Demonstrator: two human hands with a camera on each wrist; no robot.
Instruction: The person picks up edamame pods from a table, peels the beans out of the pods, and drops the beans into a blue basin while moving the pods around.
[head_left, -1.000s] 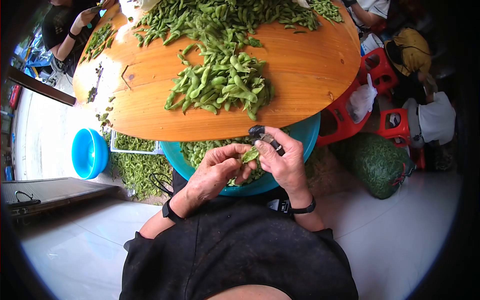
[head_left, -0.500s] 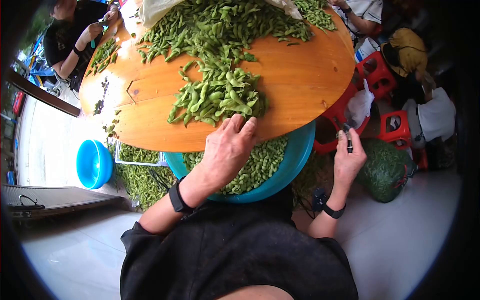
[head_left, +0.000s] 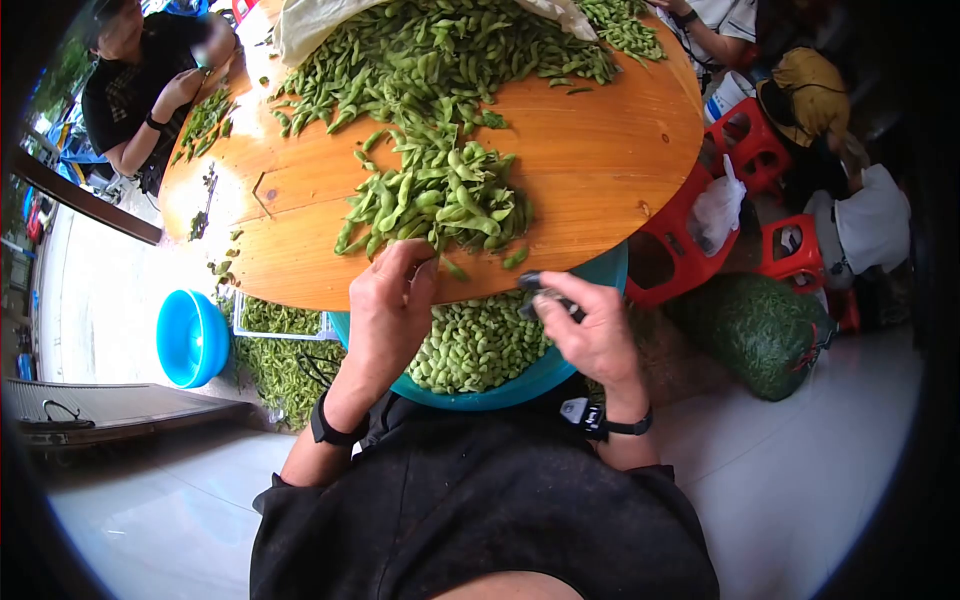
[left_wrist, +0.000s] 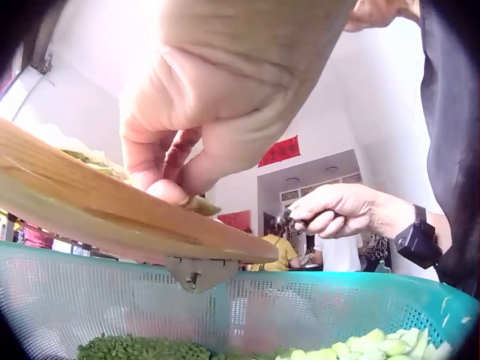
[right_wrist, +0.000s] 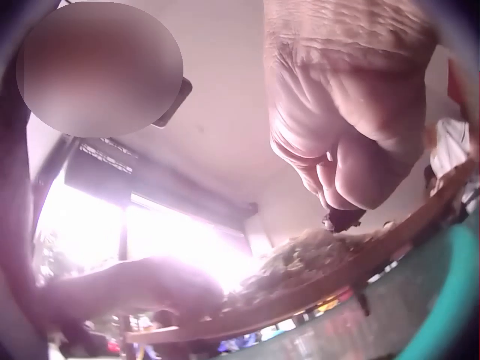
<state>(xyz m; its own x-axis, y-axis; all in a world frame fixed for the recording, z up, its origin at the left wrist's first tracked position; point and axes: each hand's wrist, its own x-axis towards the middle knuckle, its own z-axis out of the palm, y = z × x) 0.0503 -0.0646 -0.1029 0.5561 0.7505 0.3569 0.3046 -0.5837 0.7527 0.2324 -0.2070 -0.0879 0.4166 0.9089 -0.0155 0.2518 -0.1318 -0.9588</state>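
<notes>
My left hand (head_left: 388, 308) is at the near table edge, beside a pile of green soybean pods (head_left: 440, 200). In the left wrist view its finger and thumb pinch a pod (left_wrist: 204, 206), its tip poking out over the wooden edge. My right hand (head_left: 600, 335) is over the right side of a teal basin (head_left: 480, 400), its fingers bent around a small black tool (head_left: 530, 282) at the fingertips. Shelled green beans (head_left: 480, 345) fill the basin below both hands. A single pod (head_left: 515, 258) lies on the table near the right fingertips.
The round wooden table (head_left: 600, 150) overhangs the basin. A larger pod heap spills from a pale sack (head_left: 310, 30) at the back. A blue bowl (head_left: 192, 338) stands left. Red stools (head_left: 665, 255) and a stuffed green net bag (head_left: 750, 335) are right. People sit around the table.
The left hand left the basin, reached to the pod pile, then drew back to the table edge with a pod. The right hand swung out right and came back over the basin.
</notes>
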